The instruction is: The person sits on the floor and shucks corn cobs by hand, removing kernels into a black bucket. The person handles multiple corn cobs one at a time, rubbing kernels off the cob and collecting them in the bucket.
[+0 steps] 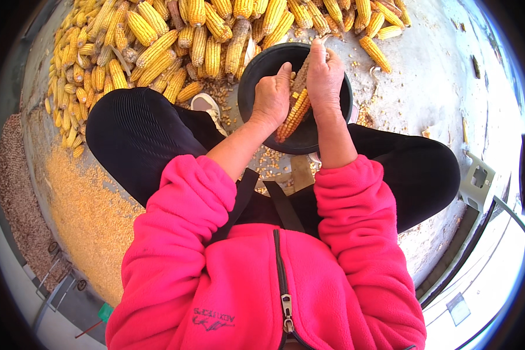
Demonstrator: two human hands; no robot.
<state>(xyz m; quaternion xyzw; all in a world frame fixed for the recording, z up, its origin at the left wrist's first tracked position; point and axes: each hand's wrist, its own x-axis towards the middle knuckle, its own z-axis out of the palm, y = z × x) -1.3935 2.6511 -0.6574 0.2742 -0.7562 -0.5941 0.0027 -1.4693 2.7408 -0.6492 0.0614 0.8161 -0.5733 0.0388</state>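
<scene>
An ear of corn [295, 116] slants over a round black basin [247, 114], with yellow kernels on its lower part. Bare reddish-brown cob [302, 75] shows between the hands; whether it belongs to the same ear or is a second cob, I cannot tell. My left hand [271, 97] grips the ear from the left, thumb pointing up along it. From the right, my right hand [326, 78] is closed around the upper end, thumb uppermost. My fingers' undersides and much of the basin's inside are hidden.
A large heap of corn ears [157, 57] lies beyond the basin and to the left. Loose kernels [87, 210] spread over the floor at left, beside a brown pile [24, 192]. A shoe [206, 108] is left of the basin. A pale plastic stool [477, 181] stands at right.
</scene>
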